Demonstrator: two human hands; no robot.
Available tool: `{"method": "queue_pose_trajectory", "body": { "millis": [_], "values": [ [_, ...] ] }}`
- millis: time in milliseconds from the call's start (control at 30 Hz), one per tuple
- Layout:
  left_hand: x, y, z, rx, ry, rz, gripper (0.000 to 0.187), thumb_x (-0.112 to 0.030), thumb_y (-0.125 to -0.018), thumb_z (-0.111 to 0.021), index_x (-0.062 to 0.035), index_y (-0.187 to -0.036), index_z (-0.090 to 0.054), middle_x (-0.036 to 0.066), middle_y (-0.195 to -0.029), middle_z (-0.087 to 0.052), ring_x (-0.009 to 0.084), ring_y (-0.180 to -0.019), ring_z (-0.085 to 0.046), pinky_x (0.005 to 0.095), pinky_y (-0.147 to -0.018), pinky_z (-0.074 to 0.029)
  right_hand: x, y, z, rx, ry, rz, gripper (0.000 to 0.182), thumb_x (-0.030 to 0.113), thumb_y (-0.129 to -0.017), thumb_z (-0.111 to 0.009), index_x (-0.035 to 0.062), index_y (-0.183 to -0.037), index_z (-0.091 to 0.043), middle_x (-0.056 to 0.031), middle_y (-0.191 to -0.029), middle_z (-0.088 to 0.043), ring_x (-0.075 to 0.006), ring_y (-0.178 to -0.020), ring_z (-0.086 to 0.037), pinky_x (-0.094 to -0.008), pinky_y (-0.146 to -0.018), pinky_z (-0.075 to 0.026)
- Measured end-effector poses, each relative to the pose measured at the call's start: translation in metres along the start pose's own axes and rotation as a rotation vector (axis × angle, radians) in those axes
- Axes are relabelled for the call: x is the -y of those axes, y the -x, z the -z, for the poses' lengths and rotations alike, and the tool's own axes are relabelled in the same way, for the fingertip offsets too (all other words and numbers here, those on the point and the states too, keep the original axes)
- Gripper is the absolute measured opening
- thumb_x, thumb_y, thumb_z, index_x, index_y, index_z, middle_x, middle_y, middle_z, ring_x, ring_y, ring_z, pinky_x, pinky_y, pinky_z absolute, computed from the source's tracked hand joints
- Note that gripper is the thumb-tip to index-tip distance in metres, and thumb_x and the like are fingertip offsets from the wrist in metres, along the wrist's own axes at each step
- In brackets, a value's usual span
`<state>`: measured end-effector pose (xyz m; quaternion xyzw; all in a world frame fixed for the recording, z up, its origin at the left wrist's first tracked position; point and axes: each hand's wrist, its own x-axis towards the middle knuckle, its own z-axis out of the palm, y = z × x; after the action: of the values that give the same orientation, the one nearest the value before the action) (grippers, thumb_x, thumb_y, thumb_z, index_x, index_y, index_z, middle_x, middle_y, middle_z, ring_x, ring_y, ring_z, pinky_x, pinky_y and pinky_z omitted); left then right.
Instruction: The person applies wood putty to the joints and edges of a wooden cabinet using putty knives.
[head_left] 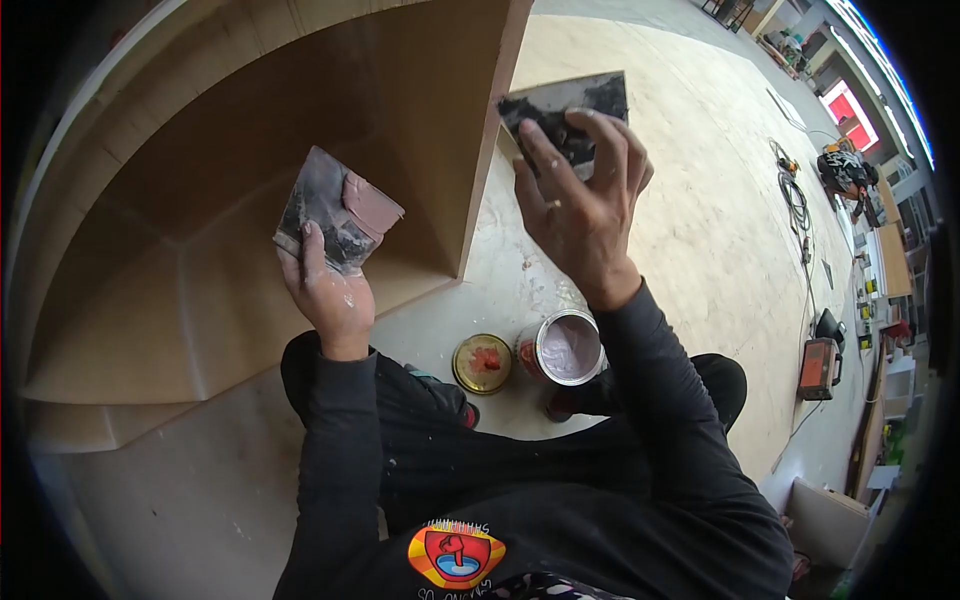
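My left hand (335, 295) grips a dark, flat filler spreader (318, 205), thumb on its face. A thick lump of pink filler (372, 208) sits on that blade's right side. Higher up, my right hand (585, 205) holds a second spreader (570, 95), its fingers spread across the smeared face beside the edge of a wooden cabinet (420, 150). Between my feet stands an open can (570, 347) with pale pinkish filler inside. Its neighbour on the floor is a round gold lid (482, 364) with a reddish smear.
The cabinet's curved hollow fills the left, with pale filled seams inside. A large plywood sheet (680, 180) covers the floor to the right. Farther right are a coiled cable (795, 205), a red-and-black machine (820, 368) and cluttered materials along the edge.
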<state>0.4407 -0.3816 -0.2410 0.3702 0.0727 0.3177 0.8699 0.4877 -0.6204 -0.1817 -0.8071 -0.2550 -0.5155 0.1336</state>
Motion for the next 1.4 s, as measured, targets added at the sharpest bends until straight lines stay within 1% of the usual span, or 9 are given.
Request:
{"method": "queue_pose_trajectory", "body": {
  "millis": [267,433,533,800,1000,1033,1133,1333,1400],
  "values": [
    [-0.003,0.003,-0.004,0.003,0.014,0.05,0.03,-0.013,-0.1,-0.056,-0.0027,-0.128,-0.051,0.01,-0.131,-0.056,0.0219,-0.12,-0.055,0.0375,-0.101,-0.047,-0.003,0.002,-0.036,-0.092,0.027,0.098,0.03,0.017,-0.072,-0.083,0.023,-0.1,-0.079,-0.0055,-0.13,-0.053,-0.0258,-0.12,-0.049,-0.0386,-0.096,-0.033],
    [-0.004,0.002,-0.004,0.001,0.003,0.038,0.032,-0.013,-0.1,-0.056,-0.0023,-0.13,-0.05,0.01,-0.133,-0.055,0.0228,-0.122,-0.055,0.0384,-0.102,-0.047,0.019,0.056,-0.038,0.195,-0.105,0.095,0.05,0.015,-0.075,-0.08,0.0206,-0.123,-0.071,-0.0094,-0.131,-0.055,-0.0283,-0.122,-0.049,-0.0422,-0.099,-0.035],
    [-0.004,0.001,0.0,0.047,-0.003,0.038,0.033,-0.013,-0.1,-0.055,-0.0023,-0.131,-0.05,0.01,-0.134,-0.055,0.0233,-0.123,-0.054,0.0386,-0.103,-0.047,0.016,0.027,-0.021,0.072,-0.21,-0.055,0.053,0.018,-0.076,-0.076,0.018,-0.128,-0.066,-0.0109,-0.134,-0.052,-0.0318,-0.122,-0.048,-0.0455,-0.097,-0.033],
    [-0.003,0.003,-0.005,0.022,0.003,0.079,0.035,-0.013,-0.1,-0.056,-0.0022,-0.133,-0.05,0.01,-0.135,-0.054,0.0235,-0.124,-0.054,0.0385,-0.103,-0.047,0.002,-0.03,-0.005,-0.051,-0.075,-0.044,0.046,0.012,-0.081,-0.075,0.0153,-0.126,-0.068,-0.0101,-0.125,-0.059,-0.0346,-0.117,-0.051,-0.0437,-0.1,-0.04],
    [-0.006,0.002,-0.002,0.036,-0.005,0.087,0.033,-0.013,-0.1,-0.056,-0.0024,-0.131,-0.05,0.01,-0.133,-0.055,0.0228,-0.123,-0.054,0.0385,-0.102,-0.047,0.02,0.017,-0.014,0.155,-0.182,-0.163,0.044,0.009,-0.08,-0.074,0.0125,-0.123,-0.068,-0.011,-0.126,-0.057,-0.0345,-0.118,-0.049,-0.045,-0.098,-0.04],
    [-0.006,0.002,-0.003,0.044,-0.014,0.086,0.033,-0.013,-0.1,-0.055,-0.0025,-0.13,-0.05,0.01,-0.132,-0.055,0.0225,-0.122,-0.054,0.0385,-0.101,-0.047,0.018,0.017,-0.013,0.15,-0.271,-0.155,0.042,0.008,-0.083,-0.071,0.0047,-0.125,-0.063,-0.0168,-0.125,-0.056,-0.036,-0.117,-0.05,-0.0447,-0.098,-0.041],
    [-0.001,0.0,0.002,0.069,-0.057,0.073,0.04,-0.015,-0.099,-0.055,-0.0064,-0.137,-0.049,0.009,-0.136,-0.055,0.0229,-0.122,-0.056,0.0391,-0.092,-0.055,0.013,0.005,-0.029,-0.102,-0.536,-0.155,0.048,0.005,-0.082,-0.071,0.0063,-0.127,-0.057,-0.021,-0.126,-0.051,-0.0383,-0.118,-0.046,-0.0474,-0.097,-0.04],
    [-0.003,0.002,-0.001,0.06,0.004,0.085,0.032,-0.013,-0.1,-0.056,-0.0023,-0.13,-0.051,0.009,-0.132,-0.055,0.0222,-0.121,-0.055,0.0364,-0.101,-0.047,0.011,-0.017,-0.061,-0.246,-0.525,-0.113,0.047,0.007,-0.084,-0.07,0.0053,-0.128,-0.055,-0.0224,-0.126,-0.048,-0.0396,-0.116,-0.045,-0.0469,-0.099,-0.039],
    [-0.003,0.002,0.001,0.051,0.0,0.079,0.032,-0.013,-0.1,-0.056,-0.0023,-0.13,-0.051,0.009,-0.132,-0.055,0.0222,-0.121,-0.055,0.0364,-0.101,-0.047,0.013,0.001,-0.063,-0.179,-0.293,-0.188,0.042,0.007,-0.088,-0.068,0.002,-0.127,-0.056,-0.0232,-0.125,-0.05,-0.0373,-0.118,-0.046,-0.0447,-0.1,-0.039]
  ]
}}
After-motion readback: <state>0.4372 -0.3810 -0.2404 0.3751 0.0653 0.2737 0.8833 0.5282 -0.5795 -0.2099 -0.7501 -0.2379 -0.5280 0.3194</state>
